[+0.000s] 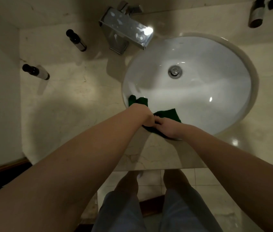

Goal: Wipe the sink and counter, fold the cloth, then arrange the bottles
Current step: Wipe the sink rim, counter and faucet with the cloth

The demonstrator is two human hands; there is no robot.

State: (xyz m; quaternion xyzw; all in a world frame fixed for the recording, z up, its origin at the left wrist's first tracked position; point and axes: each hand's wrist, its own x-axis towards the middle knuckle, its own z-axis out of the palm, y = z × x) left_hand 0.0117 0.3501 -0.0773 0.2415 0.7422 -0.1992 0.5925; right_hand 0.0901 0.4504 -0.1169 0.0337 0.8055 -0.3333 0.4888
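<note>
Both hands met at the near rim of the sink (243,52): the left hand (146,117) and right hand (167,128) each gripped the green cloth (169,114), which draped into the basin. Two dark bottles (76,40) stood on the counter (68,97) beyond, far left.

You get no readable text here. The two dark bottles on the left, the far one (76,40) and the near one (36,72), have pale label bands, but nothing on them can be read. Same for the bottles top right (257,13): labels blurred, no words or numbers to make out. The tap (126,29) shows only glare spots, no brand mark you can read. No signs or numbers on the worktop (68,91) or the sink (199,52).
</note>
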